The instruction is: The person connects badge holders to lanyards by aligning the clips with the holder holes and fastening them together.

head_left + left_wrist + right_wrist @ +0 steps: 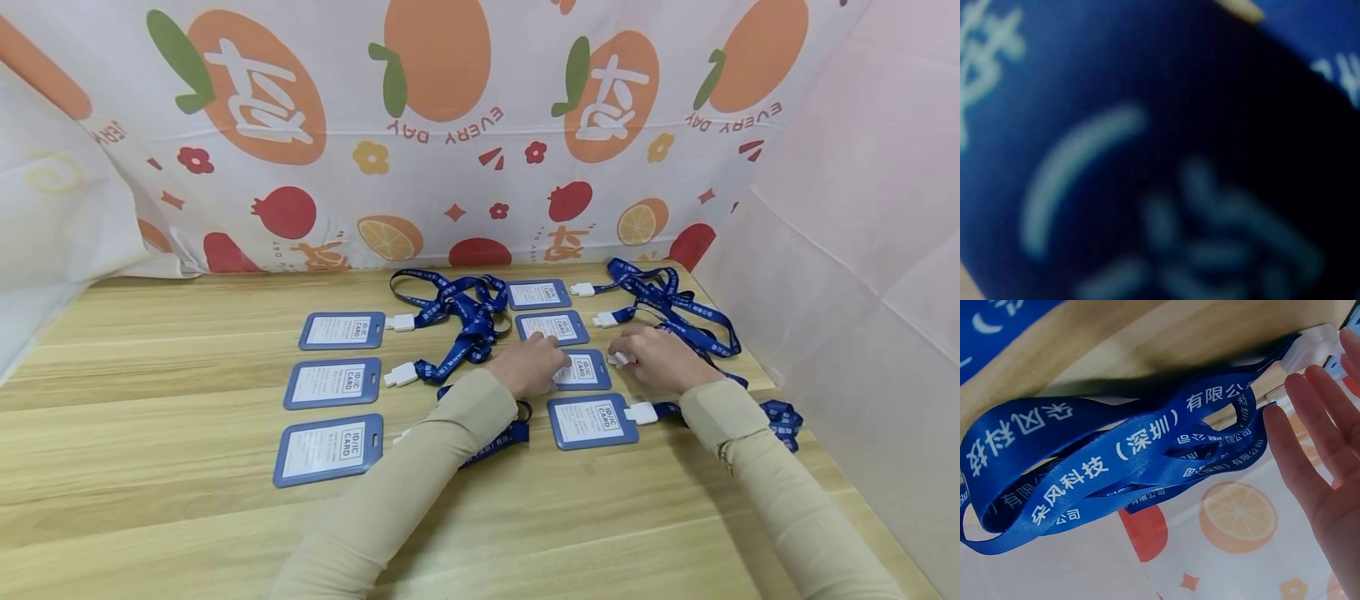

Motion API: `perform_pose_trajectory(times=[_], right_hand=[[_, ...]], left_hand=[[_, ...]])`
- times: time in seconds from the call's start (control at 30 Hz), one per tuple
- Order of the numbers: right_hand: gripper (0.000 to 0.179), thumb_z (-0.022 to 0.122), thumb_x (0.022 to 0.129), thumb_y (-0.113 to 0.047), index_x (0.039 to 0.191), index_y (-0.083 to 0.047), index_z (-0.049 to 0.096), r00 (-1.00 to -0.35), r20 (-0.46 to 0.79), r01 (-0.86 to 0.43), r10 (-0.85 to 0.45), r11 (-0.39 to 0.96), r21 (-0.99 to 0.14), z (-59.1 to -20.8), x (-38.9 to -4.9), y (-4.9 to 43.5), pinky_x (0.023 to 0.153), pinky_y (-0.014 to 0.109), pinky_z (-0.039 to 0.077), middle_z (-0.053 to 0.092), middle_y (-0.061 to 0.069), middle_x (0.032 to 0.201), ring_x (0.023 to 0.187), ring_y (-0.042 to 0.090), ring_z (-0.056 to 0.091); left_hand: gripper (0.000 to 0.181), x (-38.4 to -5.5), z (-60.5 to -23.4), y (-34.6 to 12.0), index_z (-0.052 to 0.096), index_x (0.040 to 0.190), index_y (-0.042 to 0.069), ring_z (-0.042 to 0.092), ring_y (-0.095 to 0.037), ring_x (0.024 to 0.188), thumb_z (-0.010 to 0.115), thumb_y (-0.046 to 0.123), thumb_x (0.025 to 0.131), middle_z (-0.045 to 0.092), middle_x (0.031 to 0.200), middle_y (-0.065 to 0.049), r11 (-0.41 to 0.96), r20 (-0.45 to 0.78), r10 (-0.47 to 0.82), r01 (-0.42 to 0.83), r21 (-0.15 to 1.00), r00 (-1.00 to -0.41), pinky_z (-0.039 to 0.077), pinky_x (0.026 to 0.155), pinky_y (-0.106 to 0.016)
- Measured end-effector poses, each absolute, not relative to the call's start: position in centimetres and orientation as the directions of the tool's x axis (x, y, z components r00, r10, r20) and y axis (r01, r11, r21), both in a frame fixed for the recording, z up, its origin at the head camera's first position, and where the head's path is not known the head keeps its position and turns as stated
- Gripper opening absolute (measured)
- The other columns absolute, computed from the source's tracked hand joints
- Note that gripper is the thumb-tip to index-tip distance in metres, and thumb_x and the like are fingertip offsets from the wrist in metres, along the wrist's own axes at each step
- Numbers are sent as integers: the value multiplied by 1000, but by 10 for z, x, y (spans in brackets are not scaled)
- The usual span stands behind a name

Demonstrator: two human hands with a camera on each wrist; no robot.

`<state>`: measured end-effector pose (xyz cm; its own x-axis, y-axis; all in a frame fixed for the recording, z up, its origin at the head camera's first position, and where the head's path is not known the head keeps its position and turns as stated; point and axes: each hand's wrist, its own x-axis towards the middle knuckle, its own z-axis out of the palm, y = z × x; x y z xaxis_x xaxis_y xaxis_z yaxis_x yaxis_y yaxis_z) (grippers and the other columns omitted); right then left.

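Blue ID card holders with printed cards lie in two columns on the table. In the head view my left hand [528, 367] has its bent fingers at the left edge of the third card holder [588, 369] in the right column, covering part of it. My right hand [656, 357] pinches a white clip [621, 359] just beyond that holder's right edge. Close below it, the nearest holder [585, 421] lies with its white clip [641, 413] attached. Printed blue lanyard [1129, 450] loops beside the right fingers [1300, 469]. Only blurred, dark blue lanyard [1085, 162] fills the left wrist view.
Three more holders, one of them the nearest holder [328, 450], form the left column. Bunched lanyards [468, 312] lie between the columns, others [667, 300] along the right. A fruit-print cloth [442, 192] hangs behind the wooden table [150, 400]; a pale sheet [862, 250] stands at right.
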<state>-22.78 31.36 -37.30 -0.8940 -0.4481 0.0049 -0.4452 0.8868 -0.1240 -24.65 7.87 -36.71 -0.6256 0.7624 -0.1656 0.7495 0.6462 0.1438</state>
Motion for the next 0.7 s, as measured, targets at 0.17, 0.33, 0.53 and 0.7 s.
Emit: perform_pose_trajectory(times=[0.17,0.33,0.53,0.7], right_hand=[[25,66,91,9,111,-2,76,-900,-14,-429,-436,890,-155,-375,-226,314,97,54,51,68,18,120,116,40,62],[27,65,92,11,113,-2,76,-901,-42,-417,-431,890,-182,-376,-225,314,98,55,50,69,18,121,118,41,62],[30,66,90,13,113,-2,76,-902,-52,-414,-429,892,-179,-378,-226,315,98,55,50,70,17,119,116,39,63],[29,67,89,13,112,-2,76,-894,-25,-436,-447,882,-177,-381,-226,317,97,53,51,71,16,117,113,38,65]], left_hand=[[40,-245,-368,81,65,139,19,52,-26,127,68,22,100,57,143,-9,663,-188,745,741,104,-640,46,104,-37],[39,-243,-370,82,65,140,22,52,-26,127,67,24,100,56,144,-8,672,-192,734,737,70,-651,48,102,-39],[38,-242,-370,83,65,139,23,51,-26,126,66,23,101,56,143,-8,679,-195,726,732,57,-659,48,101,-39],[37,-241,-371,85,65,139,23,48,-30,129,63,28,103,51,148,-10,683,-223,718,729,46,-659,49,101,-42]])
